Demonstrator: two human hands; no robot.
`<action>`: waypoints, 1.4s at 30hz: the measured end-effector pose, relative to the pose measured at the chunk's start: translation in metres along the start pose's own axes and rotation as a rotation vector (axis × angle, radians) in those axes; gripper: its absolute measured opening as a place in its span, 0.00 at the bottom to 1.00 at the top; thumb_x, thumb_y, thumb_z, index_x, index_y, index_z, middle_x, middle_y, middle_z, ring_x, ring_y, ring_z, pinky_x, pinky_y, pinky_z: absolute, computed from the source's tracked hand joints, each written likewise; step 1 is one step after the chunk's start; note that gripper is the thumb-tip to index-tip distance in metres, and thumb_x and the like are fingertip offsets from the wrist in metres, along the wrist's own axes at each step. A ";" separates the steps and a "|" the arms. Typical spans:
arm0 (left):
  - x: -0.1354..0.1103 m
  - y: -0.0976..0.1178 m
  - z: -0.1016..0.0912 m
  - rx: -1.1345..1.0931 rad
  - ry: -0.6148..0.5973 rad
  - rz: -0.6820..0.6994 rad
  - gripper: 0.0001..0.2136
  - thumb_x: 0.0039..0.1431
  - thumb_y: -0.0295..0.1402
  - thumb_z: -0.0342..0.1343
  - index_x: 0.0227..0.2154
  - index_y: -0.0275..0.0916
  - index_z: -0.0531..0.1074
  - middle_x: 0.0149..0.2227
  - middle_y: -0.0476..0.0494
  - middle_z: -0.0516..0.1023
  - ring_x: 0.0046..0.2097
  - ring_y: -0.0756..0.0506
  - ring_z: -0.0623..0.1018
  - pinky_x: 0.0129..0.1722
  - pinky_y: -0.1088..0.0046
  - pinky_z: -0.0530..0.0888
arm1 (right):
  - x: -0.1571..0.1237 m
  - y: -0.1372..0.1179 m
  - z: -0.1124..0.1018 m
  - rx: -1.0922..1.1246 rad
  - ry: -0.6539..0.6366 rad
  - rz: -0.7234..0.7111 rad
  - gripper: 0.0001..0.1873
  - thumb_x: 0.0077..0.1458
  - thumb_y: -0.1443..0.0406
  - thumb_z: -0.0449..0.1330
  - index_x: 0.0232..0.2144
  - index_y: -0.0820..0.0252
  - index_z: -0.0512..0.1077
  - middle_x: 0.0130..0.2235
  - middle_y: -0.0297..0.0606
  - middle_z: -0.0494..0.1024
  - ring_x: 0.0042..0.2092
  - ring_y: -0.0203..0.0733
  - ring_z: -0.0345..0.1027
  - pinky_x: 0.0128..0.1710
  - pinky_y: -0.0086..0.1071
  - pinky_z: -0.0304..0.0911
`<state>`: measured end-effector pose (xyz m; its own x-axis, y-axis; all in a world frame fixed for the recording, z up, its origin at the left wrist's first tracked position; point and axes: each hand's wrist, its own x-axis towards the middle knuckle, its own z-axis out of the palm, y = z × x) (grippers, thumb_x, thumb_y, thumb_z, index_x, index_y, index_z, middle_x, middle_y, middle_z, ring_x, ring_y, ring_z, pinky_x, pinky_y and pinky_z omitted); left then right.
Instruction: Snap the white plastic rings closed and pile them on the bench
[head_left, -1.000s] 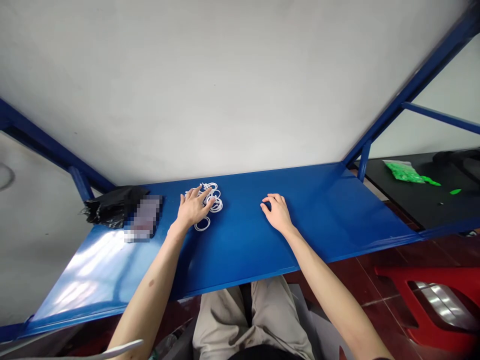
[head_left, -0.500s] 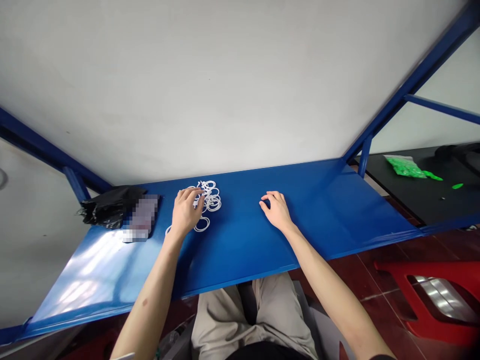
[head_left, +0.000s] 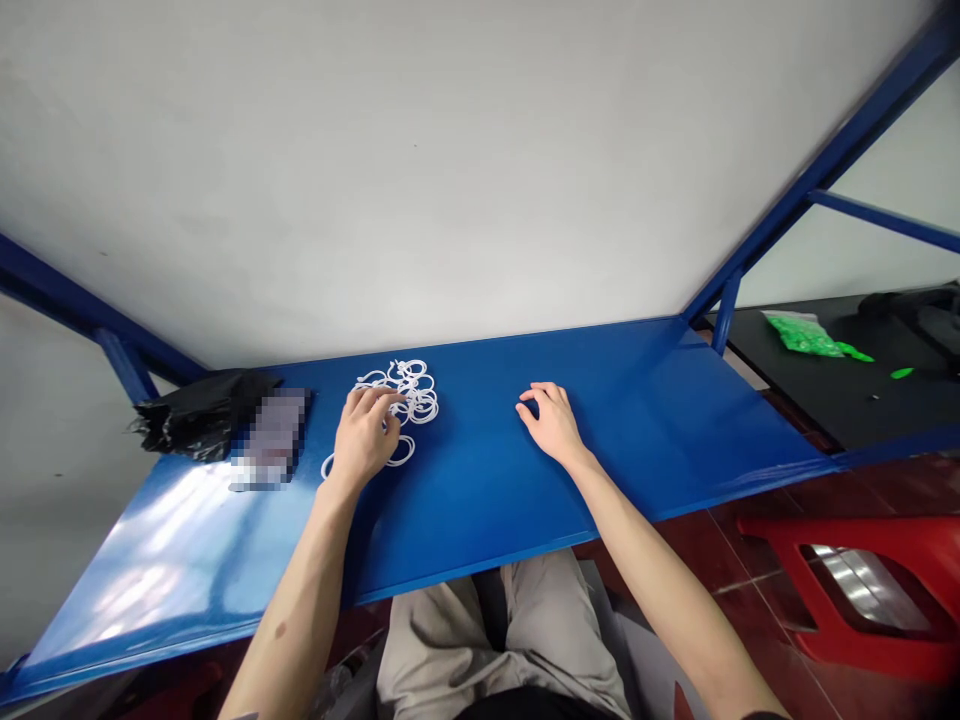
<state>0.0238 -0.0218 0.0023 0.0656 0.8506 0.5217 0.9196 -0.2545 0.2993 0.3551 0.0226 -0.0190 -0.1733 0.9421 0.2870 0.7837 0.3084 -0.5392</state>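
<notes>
A pile of thin white rings [head_left: 422, 406] lies on the blue tabletop [head_left: 480, 470], left of the middle. Some have small clasp-like ends, though their exact kind is too small to tell. My left hand [head_left: 365, 432] is over the near left part of the pile, palm down with bent, parted fingers, and hides several rings. Whether its fingertips touch a ring I cannot tell. On the bare blue surface to the right rests my right hand [head_left: 550, 418], its fingers loosely curved and the thumb apart from them, holding nothing.
A crumpled black plastic bag [head_left: 199, 412] and a blurred-out flat object [head_left: 271, 437] lie at the left. Blue frame bars [head_left: 724, 310] flank the table against a pale wall. To the right are a black table [head_left: 810, 395] with a green packet [head_left: 802, 333] and a red stool [head_left: 795, 560].
My left hand has drawn slightly back towards me, uncovering more rings at the far side of the pile. My right hand stays in place. The view has shifted a little.
</notes>
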 end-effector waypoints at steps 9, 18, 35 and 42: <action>0.000 0.003 0.008 0.076 -0.080 0.000 0.10 0.65 0.36 0.52 0.40 0.44 0.78 0.54 0.37 0.75 0.59 0.33 0.67 0.60 0.50 0.67 | 0.000 0.002 0.002 -0.006 0.008 -0.004 0.10 0.65 0.58 0.57 0.42 0.53 0.76 0.54 0.44 0.73 0.58 0.53 0.65 0.58 0.51 0.64; 0.001 0.021 -0.001 -0.110 0.068 -0.110 0.05 0.64 0.37 0.54 0.34 0.43 0.71 0.49 0.39 0.79 0.55 0.37 0.73 0.57 0.53 0.70 | -0.001 -0.002 -0.001 -0.020 0.006 0.005 0.10 0.64 0.59 0.58 0.42 0.55 0.76 0.53 0.45 0.74 0.57 0.54 0.66 0.58 0.52 0.65; 0.023 0.110 0.060 -1.244 -0.069 -0.559 0.12 0.65 0.41 0.52 0.45 0.40 0.66 0.29 0.52 0.74 0.30 0.49 0.80 0.32 0.68 0.81 | 0.015 -0.046 0.019 0.547 0.013 -0.226 0.12 0.67 0.58 0.56 0.50 0.54 0.70 0.38 0.36 0.83 0.36 0.39 0.79 0.38 0.32 0.74; 0.015 0.110 0.062 -1.182 -0.090 -0.532 0.17 0.66 0.47 0.54 0.49 0.39 0.70 0.38 0.45 0.78 0.39 0.46 0.81 0.35 0.67 0.83 | 0.013 -0.049 0.019 0.563 0.049 -0.161 0.08 0.65 0.60 0.59 0.44 0.55 0.74 0.39 0.37 0.83 0.39 0.40 0.80 0.38 0.32 0.75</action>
<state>0.1502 -0.0088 -0.0063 -0.1314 0.9880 0.0807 -0.0528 -0.0883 0.9947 0.3033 0.0227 -0.0041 -0.2259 0.8745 0.4292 0.3098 0.4822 -0.8195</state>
